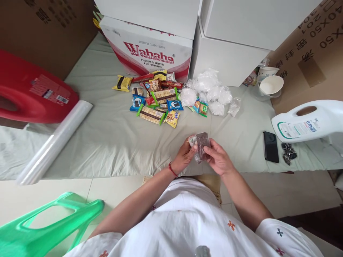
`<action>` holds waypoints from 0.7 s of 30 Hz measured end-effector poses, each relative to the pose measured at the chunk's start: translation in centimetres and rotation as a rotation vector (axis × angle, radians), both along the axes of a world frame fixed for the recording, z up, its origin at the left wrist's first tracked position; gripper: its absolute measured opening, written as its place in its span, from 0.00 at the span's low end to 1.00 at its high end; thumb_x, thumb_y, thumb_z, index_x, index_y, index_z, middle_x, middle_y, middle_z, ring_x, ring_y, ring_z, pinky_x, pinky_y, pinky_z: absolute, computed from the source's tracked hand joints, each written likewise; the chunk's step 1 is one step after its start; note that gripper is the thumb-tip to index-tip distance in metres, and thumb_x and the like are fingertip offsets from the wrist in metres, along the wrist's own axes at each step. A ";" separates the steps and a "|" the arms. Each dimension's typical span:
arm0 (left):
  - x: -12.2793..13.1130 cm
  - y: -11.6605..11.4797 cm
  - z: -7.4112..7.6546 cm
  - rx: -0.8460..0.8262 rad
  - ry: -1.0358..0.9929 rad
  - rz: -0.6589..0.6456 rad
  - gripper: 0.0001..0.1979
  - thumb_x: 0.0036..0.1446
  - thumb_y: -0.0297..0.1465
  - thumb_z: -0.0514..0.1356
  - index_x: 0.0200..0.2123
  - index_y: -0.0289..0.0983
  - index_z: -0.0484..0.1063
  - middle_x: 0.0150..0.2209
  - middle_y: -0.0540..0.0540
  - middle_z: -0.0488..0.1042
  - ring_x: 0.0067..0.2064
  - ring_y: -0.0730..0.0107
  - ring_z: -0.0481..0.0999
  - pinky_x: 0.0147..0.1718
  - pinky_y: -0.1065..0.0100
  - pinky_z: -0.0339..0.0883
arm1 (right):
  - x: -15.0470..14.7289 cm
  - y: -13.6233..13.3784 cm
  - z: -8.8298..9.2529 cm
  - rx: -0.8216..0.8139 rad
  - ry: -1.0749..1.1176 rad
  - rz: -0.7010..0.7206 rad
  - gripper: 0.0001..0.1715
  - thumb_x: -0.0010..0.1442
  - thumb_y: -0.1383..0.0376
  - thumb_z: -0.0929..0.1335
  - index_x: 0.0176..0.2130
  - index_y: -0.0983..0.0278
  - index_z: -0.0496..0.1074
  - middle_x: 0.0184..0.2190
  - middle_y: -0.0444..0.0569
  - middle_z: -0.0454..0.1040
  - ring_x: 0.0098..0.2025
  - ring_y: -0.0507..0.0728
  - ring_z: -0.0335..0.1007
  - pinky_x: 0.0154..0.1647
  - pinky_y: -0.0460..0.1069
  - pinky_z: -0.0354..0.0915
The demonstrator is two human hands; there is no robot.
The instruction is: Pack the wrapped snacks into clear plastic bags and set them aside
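Close to my body, over the front of the cloth-covered surface, both hands are closed on one item. It is a flat dark brown packet [203, 142] with a shiny clear wrapping. My left hand [184, 156] pinches its left side, along with a small crumpled whitish piece [192, 140] whose kind I cannot make out. From the other side, my right hand [218, 156] grips the packet with thumb and fingers. Beyond the hands lies a loose pile of wrapped snack bars [164, 95], and right of it several crumpled clear plastic wraps [209, 87].
A Wahaha carton [150, 50] and white boxes [227, 53] stand behind the pile. On the left are a red jug [34, 89], a plastic film roll [55, 142] and a green stool [53, 225]. To the right lie a phone [271, 146], keys [288, 153], a white detergent bottle [311, 121] and cups [271, 85].
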State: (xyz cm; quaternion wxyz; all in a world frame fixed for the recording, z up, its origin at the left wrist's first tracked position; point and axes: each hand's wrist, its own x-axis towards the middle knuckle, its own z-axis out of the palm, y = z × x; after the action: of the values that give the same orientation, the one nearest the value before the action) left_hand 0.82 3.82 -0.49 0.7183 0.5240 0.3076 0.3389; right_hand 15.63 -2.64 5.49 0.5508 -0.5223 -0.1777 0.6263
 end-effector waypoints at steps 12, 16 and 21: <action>-2.8 -0.3 -1.5 0.387 0.368 0.126 0.24 0.66 0.45 0.61 0.58 0.37 0.69 0.51 0.39 0.73 0.43 0.64 0.77 0.38 0.63 0.74 | 3.5 -1.7 0.1 -0.108 -0.340 0.166 0.36 0.50 0.49 0.80 0.55 0.56 0.76 0.45 0.46 0.81 0.38 0.56 0.75 0.31 0.48 0.74; -9.3 0.5 -1.9 0.610 0.644 0.305 0.12 0.67 0.34 0.57 0.50 0.38 0.74 0.47 0.42 0.74 0.39 0.67 0.76 0.37 0.65 0.73 | 14.4 -0.3 2.3 -0.313 -0.836 0.195 0.30 0.45 0.51 0.82 0.46 0.59 0.80 0.34 0.46 0.80 0.29 0.55 0.73 0.23 0.47 0.68; -13.8 -0.2 -2.5 0.781 0.828 0.413 0.08 0.67 0.29 0.56 0.42 0.38 0.76 0.44 0.43 0.76 0.40 0.66 0.78 0.40 0.64 0.74 | 28.8 7.8 6.3 -0.461 -1.115 -0.287 0.21 0.52 0.53 0.80 0.42 0.56 0.75 0.31 0.49 0.76 0.28 0.58 0.74 0.24 0.54 0.74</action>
State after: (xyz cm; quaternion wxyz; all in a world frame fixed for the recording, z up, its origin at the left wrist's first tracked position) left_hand -13.00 3.63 -3.00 0.2130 0.7666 0.5099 0.3272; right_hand 44.46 5.15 11.81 0.3269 -0.8950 -0.2269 0.2015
